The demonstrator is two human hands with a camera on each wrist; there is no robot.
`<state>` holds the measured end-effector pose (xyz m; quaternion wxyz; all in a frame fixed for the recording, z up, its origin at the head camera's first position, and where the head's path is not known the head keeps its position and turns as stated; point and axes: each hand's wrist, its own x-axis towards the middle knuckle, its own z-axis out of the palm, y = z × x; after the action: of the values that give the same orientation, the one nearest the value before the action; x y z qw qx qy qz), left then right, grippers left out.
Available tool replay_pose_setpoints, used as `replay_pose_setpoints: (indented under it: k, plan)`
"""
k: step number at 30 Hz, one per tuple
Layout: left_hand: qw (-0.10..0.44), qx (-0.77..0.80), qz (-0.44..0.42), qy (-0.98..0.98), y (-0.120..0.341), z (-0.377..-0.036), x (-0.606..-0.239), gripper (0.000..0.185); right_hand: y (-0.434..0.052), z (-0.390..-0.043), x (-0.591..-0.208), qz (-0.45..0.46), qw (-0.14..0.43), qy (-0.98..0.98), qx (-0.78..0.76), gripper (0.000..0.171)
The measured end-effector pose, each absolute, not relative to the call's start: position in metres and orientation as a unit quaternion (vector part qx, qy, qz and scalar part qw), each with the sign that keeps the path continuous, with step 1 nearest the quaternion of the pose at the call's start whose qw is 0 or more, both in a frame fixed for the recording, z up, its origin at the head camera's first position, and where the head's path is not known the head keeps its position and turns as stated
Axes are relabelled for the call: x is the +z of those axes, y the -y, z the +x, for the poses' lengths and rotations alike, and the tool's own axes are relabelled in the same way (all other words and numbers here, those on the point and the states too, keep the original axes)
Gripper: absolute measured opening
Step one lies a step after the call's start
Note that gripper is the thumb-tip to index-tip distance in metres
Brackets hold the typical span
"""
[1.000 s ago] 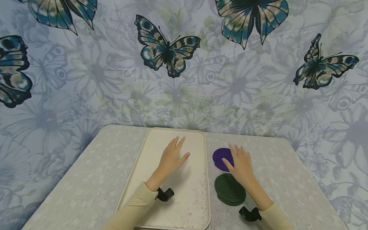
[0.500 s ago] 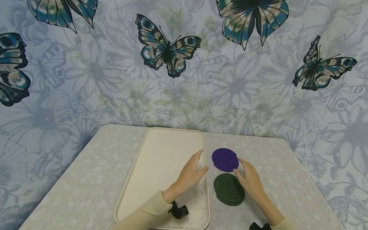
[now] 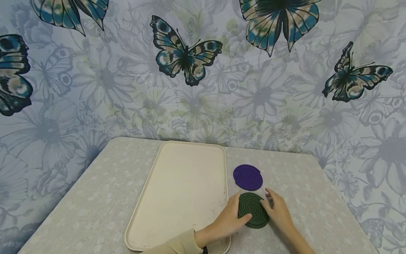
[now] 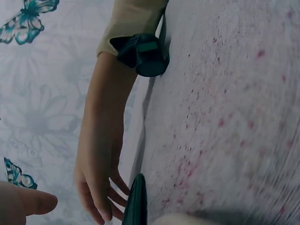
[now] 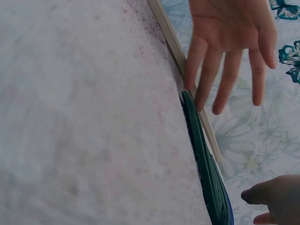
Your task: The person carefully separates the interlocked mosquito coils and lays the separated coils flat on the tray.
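Now both hands, left hand (image 3: 229, 221) and right hand (image 3: 277, 211), fingers relaxed, touching opposite edges of the green coaster (image 3: 253, 210) beside the tray (image 3: 177, 190).

Tray (image 3: 177, 197) left — purple coaster (image 3: 247, 177) beyond

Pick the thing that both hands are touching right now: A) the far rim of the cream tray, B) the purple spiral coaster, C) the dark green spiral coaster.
C: the left hand and the right hand flank the dark green spiral coaster, fingers at its edges; the purple spiral coaster lies apart, untouched.

Matt ribbed rubbery green coaster (image 3: 253, 210), smooth speckled plastic tray (image 3: 177, 190), patterned tablecloth (image 3: 95, 197).
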<state>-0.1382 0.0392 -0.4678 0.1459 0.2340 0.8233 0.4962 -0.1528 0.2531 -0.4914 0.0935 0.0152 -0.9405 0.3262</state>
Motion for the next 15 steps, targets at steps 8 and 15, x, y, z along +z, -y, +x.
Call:
replay_pose_setpoints:
  k: [8,15]
  plan:
    - [0.183,0.520,0.216,-0.806,-0.046,-0.128,-0.479,0.081,-0.247,-0.147,-0.497,0.015,0.093,0.934,0.345,0.052]
    - [0.166,0.561,0.197,-0.787,-0.046,-0.129,-0.478,0.075,-0.243,-0.146,-0.494,-0.016,0.102,0.913,0.395,0.048]
